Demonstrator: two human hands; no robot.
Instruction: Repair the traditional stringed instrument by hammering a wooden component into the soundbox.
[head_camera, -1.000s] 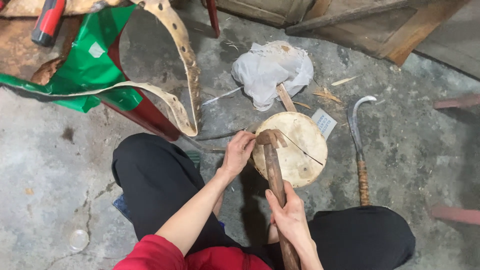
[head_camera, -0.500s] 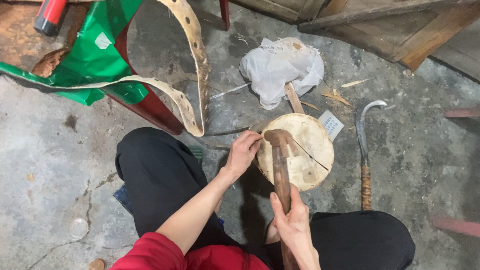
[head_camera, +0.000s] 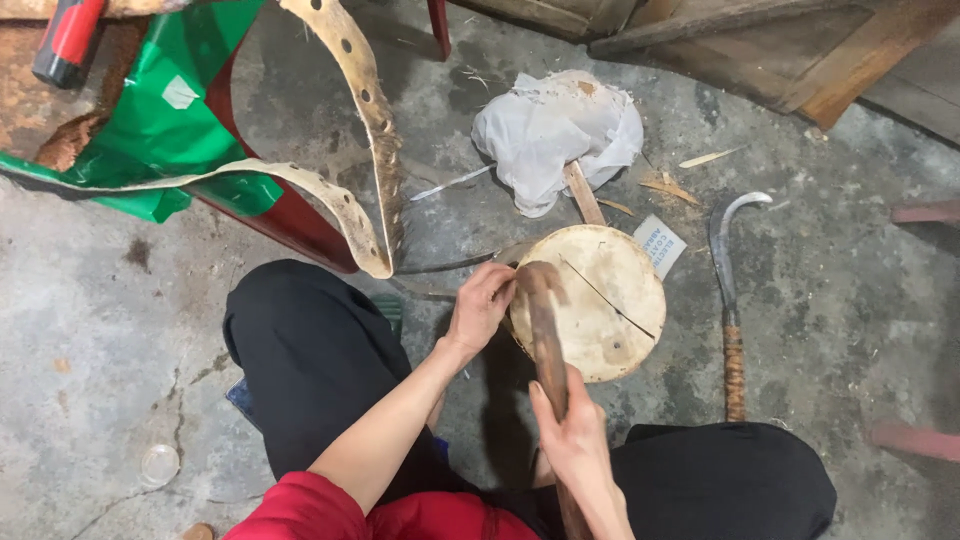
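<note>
I sit on the concrete floor with a round pale wooden block (head_camera: 600, 300) between my knees. My right hand (head_camera: 575, 440) grips the lower shaft of a brown wooden-handled tool (head_camera: 545, 330) whose head rests at the block's left rim. My left hand (head_camera: 482, 305) is closed at that rim beside the tool's head, fingers pinched on something small that I cannot make out. A thin crack line crosses the block's top.
A curved sickle (head_camera: 730, 290) with a wrapped handle lies right of the block. A crumpled white cloth (head_camera: 555, 130) lies beyond it. A perforated pale strip (head_camera: 365, 150), green sheet (head_camera: 150, 120) and red frame stand at left. Wooden boards (head_camera: 800, 50) are at top right.
The view has shifted slightly. My right hand has slid a little on the tool's shaft; the tool's head stays at the block's left rim with my left hand beside it.
</note>
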